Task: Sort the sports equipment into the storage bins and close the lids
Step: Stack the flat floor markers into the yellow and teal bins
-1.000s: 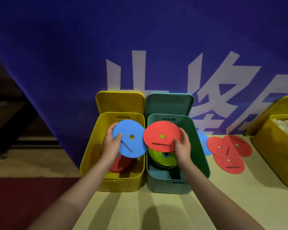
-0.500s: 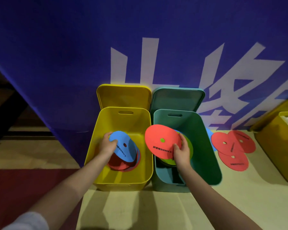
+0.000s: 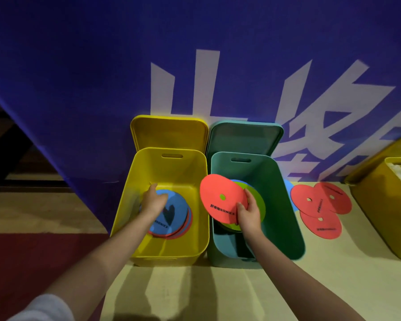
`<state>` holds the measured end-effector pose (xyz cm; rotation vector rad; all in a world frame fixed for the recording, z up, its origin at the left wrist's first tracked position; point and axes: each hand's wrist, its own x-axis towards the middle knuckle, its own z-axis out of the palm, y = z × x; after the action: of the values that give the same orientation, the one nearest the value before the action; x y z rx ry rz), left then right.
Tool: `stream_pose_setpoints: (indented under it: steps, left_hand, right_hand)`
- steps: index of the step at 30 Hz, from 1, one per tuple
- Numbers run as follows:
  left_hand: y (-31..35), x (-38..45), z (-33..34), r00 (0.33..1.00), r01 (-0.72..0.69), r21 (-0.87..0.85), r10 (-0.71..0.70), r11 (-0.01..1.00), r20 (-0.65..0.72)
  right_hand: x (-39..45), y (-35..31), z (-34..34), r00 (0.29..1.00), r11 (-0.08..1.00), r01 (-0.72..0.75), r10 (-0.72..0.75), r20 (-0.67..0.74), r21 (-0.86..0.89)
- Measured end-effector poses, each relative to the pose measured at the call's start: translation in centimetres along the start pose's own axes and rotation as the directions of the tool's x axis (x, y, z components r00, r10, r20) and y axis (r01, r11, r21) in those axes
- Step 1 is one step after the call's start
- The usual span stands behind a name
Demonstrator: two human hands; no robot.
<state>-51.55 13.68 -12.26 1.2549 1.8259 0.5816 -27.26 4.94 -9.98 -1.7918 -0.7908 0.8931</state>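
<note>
- A large purple fabric banner (image 3: 79, 77) with white characters fills the background; its right part runs out of view.
- A pale beige worktop (image 3: 241, 293) carries the bins.
- A second mustard-yellow plastic bin (image 3: 380, 218) at the right is cut off; its whitish contents are hard to make out.
- An open yellow plastic storage bin (image 3: 146, 246) stands with its lid (image 3: 168, 133) up behind it.
- Touching it on the right, an open teal plastic storage bin (image 3: 285, 205) has its lid (image 3: 244, 137) raised too.
- Three flat red round discs (image 3: 320, 205) overlap on the worktop beside the teal bin; a blue one behind them is mostly hidden.
- A flat blue round disc (image 3: 176, 212) lies on red ones inside the yellow bin.
- A flat red disc with black lettering (image 3: 220, 202) is tilted over the teal bin's left rim, above green discs.
- The right hand (image 3: 249, 214) pinches that disc's edge.
- The left hand (image 3: 153, 200) is inside the yellow bin, fingers loosely spread, resting on the blue disc, gripping nothing.
</note>
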Motion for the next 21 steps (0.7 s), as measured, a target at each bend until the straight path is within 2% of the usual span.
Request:
stream_pose_setpoints:
  steps: [2,4,6,8,9,11,15,18,21]
  left_hand:
    - [2.2,-1.0,-0.6,0.994,-0.108,-0.131,0.107,0.986,-0.012]
    - [3.6,-1.6,-2.0,0.970,-0.242,-0.148,0.237,0.959,-0.049]
    - [4.1,-2.2,-3.8,0.932,-0.354,-0.061,0.346,0.933,-0.106]
    - [3.6,-2.2,-5.5,0.896,-0.401,0.059,0.405,0.914,-0.181]
    - [3.2,-2.1,-6.2,0.889,-0.394,0.101,0.406,0.914,-0.210]
    - [2.4,-1.7,-7.2,0.916,-0.310,0.164,0.340,0.936,-0.211]
    - [0.3,-0.7,-7.8,0.976,-0.169,0.193,0.192,0.967,-0.105]
    - [-0.9,-0.5,-8.0,0.973,-0.209,0.179,0.224,0.961,-0.065]
    - [-1.6,-0.3,-8.7,0.963,-0.249,0.134,0.260,0.959,-0.074]
  right_hand:
    - [-0.3,0.0,0.0,1.000,1.000,0.007,-0.007,0.005,-0.007]
    - [-0.6,-0.3,-0.1,1.000,1.000,0.015,-0.015,-0.008,0.011]
    - [-0.8,-1.2,-0.1,0.999,0.998,0.025,-0.024,-0.031,0.059]
    - [-1.1,-2.5,0.5,0.999,0.993,0.053,-0.051,-0.018,0.102]
    - [-1.3,-3.3,1.0,0.997,0.990,0.081,-0.082,0.008,0.117]
    - [-1.7,-4.9,2.5,0.983,0.980,0.156,-0.166,0.077,0.122]
    - [-2.1,-7.8,6.8,0.933,0.960,0.278,-0.264,0.243,-0.025]
    - [-1.9,-8.9,10.5,0.922,0.969,0.227,-0.181,0.343,-0.101]
    - [-1.4,-8.2,13.7,0.925,0.965,0.177,-0.096,0.368,-0.195]
